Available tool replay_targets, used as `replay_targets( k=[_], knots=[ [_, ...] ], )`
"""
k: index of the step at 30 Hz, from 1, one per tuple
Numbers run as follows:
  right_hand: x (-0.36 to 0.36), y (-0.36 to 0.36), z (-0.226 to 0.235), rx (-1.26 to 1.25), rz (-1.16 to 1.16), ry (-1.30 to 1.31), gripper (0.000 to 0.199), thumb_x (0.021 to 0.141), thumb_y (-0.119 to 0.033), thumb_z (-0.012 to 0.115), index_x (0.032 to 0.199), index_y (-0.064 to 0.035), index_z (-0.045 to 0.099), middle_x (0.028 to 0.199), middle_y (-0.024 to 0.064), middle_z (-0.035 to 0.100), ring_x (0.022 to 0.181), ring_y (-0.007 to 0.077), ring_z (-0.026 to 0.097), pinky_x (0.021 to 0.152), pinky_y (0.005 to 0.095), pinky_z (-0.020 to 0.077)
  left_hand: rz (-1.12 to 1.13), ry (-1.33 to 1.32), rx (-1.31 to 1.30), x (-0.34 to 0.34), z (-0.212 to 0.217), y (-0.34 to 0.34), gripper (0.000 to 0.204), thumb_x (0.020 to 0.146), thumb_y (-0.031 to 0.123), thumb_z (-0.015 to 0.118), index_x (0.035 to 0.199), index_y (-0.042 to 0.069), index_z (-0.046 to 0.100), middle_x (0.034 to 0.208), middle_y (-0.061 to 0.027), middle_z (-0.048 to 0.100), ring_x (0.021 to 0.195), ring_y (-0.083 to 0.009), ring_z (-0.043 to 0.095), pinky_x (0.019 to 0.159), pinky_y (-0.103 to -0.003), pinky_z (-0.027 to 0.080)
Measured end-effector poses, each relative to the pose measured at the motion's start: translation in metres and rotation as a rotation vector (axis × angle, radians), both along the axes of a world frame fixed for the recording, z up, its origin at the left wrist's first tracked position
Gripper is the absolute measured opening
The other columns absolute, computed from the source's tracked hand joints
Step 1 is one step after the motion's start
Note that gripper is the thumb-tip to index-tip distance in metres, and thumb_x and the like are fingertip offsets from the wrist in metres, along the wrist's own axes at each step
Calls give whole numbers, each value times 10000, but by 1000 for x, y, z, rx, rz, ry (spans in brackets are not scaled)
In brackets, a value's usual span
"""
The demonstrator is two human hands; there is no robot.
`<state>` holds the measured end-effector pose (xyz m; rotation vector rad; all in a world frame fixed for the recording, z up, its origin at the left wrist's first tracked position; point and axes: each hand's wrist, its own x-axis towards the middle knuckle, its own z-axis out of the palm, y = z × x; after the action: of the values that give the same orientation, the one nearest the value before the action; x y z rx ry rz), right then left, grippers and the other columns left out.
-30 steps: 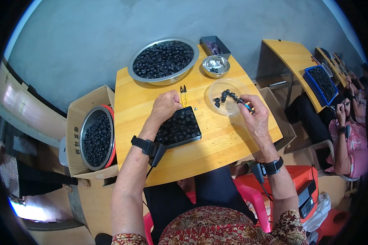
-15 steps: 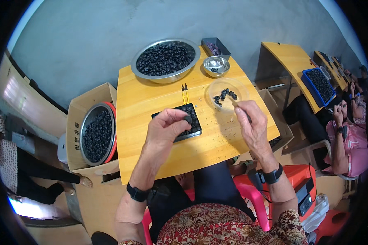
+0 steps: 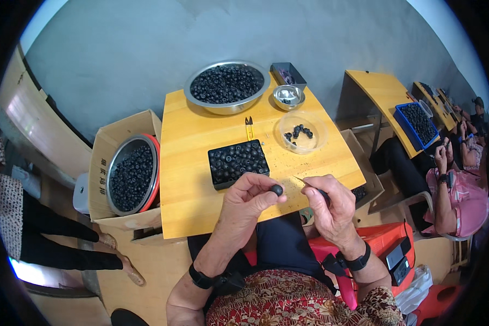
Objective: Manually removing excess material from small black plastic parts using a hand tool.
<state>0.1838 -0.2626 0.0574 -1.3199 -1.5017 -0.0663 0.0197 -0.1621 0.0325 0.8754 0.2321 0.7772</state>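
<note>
Between the thumb and fingers of my left hand (image 3: 242,206) is a small round black piece (image 3: 277,190), like a bead or berry. My right hand (image 3: 334,209) is closed round a thin, pointed tool (image 3: 300,180) with a dark handle; its tip points at the piece, apart from it. Both hands are over the table's near edge. Just beyond my left hand stands a black tray (image 3: 220,186) full of similar round pieces. Yellow-handled thread snips (image 3: 250,131) lie behind it. A clear plastic tub (image 3: 324,142) to the right holds several dark bits.
A large steel bowl (image 3: 229,110) of dark pieces stands at the back of the wooden table (image 3: 187,163), near a small steel bowl (image 3: 293,106) and a grey box (image 3: 299,80). A cardboard box (image 3: 98,190) with another full basin is at left. Other people sit at tables on the right.
My left hand has come away from above the tray toward me and right, holding the piece. My right hand has left the tub's edge; the hands are now closer together. The view has shifted slightly.
</note>
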Motion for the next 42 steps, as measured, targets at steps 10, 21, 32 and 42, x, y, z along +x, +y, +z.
replay_targets(
  k=[10,21,32,42],
  knots=[
    [-11,-1,7,134,-53,-421,378,696,-14,758,1068,0,692,834,95,645,629,216,588,562,305,492,-63,-95,-150,-3,-4,-11,221,906,44,675,1110,30,592,1057,-86,663,985,-159,644,907,-293,523],
    [-5,-4,-6,129,-136,-540,420,667,-54,729,1085,-14,697,851,68,621,631,187,563,543,301,476,17,-35,-141,7,-11,-21,212,897,27,681,1087,46,589,1039,-46,656,979,-125,632,912,-266,515],
    [-1,-4,-14,135,-148,-533,450,663,-51,717,1111,-19,696,845,72,621,630,187,569,532,299,476,38,-27,-135,11,-12,-24,191,907,27,671,1078,41,587,1024,-47,658,954,-124,637,910,-258,510],
    [13,9,-32,108,-214,-547,448,646,-9,669,1093,14,686,874,101,633,639,230,580,562,321,492,89,-48,-68,18,-18,-28,137,895,48,691,1004,38,610,987,-62,663,878,-127,619,844,-285,499]
  ],
)
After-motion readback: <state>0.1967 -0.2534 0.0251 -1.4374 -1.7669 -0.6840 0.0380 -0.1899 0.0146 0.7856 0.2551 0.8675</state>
